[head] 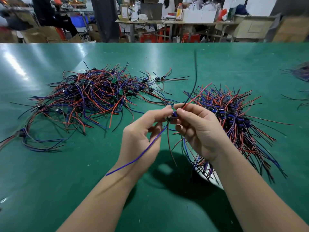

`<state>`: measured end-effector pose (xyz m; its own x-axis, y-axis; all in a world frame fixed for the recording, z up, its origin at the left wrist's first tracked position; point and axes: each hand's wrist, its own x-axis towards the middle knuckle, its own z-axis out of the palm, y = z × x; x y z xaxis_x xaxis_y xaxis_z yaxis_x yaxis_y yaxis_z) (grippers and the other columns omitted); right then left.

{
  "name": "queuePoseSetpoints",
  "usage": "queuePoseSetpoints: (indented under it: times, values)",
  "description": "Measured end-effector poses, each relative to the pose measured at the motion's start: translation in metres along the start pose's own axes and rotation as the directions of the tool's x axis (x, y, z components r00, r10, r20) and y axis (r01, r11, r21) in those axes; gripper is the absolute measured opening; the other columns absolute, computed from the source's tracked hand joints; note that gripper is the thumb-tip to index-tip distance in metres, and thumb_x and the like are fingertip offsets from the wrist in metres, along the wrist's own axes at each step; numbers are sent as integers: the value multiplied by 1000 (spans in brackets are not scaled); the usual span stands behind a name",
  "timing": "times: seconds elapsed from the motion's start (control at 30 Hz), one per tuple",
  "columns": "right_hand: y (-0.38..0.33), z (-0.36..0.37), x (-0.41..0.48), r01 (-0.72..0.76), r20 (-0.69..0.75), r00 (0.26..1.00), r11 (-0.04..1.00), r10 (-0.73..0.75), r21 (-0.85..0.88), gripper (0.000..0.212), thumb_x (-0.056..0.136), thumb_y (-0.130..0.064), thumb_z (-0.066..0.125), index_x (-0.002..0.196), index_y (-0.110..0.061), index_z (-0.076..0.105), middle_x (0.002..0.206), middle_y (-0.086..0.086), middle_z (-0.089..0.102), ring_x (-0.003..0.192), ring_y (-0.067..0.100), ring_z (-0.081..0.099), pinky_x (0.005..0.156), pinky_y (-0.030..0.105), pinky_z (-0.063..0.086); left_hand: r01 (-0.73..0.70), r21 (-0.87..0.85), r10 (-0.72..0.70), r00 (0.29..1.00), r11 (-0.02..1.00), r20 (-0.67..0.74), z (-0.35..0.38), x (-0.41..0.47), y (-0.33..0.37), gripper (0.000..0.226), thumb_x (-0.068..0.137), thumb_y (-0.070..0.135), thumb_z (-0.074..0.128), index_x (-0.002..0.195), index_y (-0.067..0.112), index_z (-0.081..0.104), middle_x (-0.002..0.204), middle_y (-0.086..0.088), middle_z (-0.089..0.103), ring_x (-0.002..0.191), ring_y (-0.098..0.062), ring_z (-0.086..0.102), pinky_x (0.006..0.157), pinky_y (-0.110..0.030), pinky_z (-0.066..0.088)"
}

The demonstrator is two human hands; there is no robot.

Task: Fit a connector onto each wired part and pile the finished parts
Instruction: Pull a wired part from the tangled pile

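Both hands meet above the green table (50, 173), holding one wired part (173, 115) between them. It is a small blue and black piece with red, black and blue wires. My left hand (142, 136) pinches it from the left, and a blue wire trails down over that wrist. My right hand (199, 129) grips it from the right, with a black and a red wire rising past its fingers. A loose heap of wired parts (93, 94) lies at the left. A tighter pile of parts (234, 118) lies at the right, beside my right hand.
A white dish (215, 178) shows under my right forearm, partly covered by wires. A few stray wired parts (28, 136) lie at the table's left edge, and more wires (301, 72) at the far right. Benches, boxes and people fill the background beyond the table.
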<state>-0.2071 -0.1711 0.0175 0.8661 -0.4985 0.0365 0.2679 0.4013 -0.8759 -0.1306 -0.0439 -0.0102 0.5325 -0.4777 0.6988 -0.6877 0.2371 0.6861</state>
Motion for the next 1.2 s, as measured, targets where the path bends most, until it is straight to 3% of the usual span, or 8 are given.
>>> queuePoseSetpoints:
  times: [0.1, 0.2, 0.3, 0.43, 0.73, 0.97, 1.07, 1.2]
  values:
    - [-1, -1, 0, 20, -18, 1000, 999, -21, -43, 10, 66, -12, 66, 74, -10, 72, 67, 4, 69, 57, 10, 66, 50, 14, 49, 159, -165, -164, 986, 973, -16, -5, 4, 2, 47, 93, 1, 52, 123, 37, 53, 124, 9, 63, 102, -9, 67, 74, -20, 55]
    - [1, -1, 0, 12, -25, 1000, 996, -14, -94, 13, 66, -10, 67, 78, -6, 67, 67, 5, 70, 58, 12, 67, 49, 15, 49, 453, -383, -476, 878, 805, 38, -7, 9, 7, 13, 86, 31, 64, 97, 23, 68, 92, 3, 75, 76, -13, 72, 60, -23, 57]
    - [7, -1, -1, 13, -40, 999, 980, -21, -199, 9, 67, -10, 71, 75, -7, 69, 65, 4, 69, 56, 11, 64, 50, 17, 49, 579, -391, -584, 803, 716, 120, -1, 7, 8, 6, 74, 20, 71, 74, 15, 72, 71, -4, 73, 61, -15, 69, 57, -24, 56]
    - [6, -2, 1, 83, -84, 989, 931, -121, -356, 6, 72, -11, 73, 68, -12, 70, 57, -1, 64, 51, 8, 57, 47, 16, 44, 634, -439, -622, 759, 636, 193, 1, 6, 8, 11, 68, 11, 74, 77, 6, 68, 68, -8, 71, 55, -15, 67, 55, -23, 56]
    - [-30, -22, 4, 235, -367, 901, 971, -232, -36, 12, 76, -7, 69, 69, -12, 61, 56, -1, 65, 47, 5, 57, 47, 13, 45, 555, -311, -459, 824, 772, 332, 9, -3, 11, 14, 79, 3, 74, 77, 13, 64, 67, 5, 64, 39, -11, 46, 41, -25, 49]
    - [-44, -41, 5, 429, -589, 762, 891, -268, 149, 14, 90, -5, 62, 80, -13, 56, 62, 1, 65, 57, 9, 65, 54, 15, 49, 599, -341, -487, 795, 725, 361, 8, -4, 15, 12, 76, 9, 76, 79, 10, 64, 66, 4, 63, 37, -11, 45, 40, -23, 46]
    - [-38, -35, 5, 325, -536, 810, 943, -239, 72, 15, 92, -6, 59, 82, -15, 51, 66, 1, 61, 58, 13, 65, 54, 19, 50, 576, -395, -572, 808, 716, 143, 8, 0, 11, 11, 76, 11, 75, 80, 10, 65, 69, 3, 65, 36, -11, 47, 40, -23, 47]
    - [-11, -10, -1, 114, -128, 979, 943, -161, -312, 9, 87, -10, 64, 84, -17, 60, 78, 2, 66, 68, 16, 68, 54, 22, 51, 537, -379, -601, 796, 754, -68, 4, 6, 3, 8, 82, 8, 71, 87, 11, 67, 70, 7, 68, 41, -9, 53, 45, -23, 51]
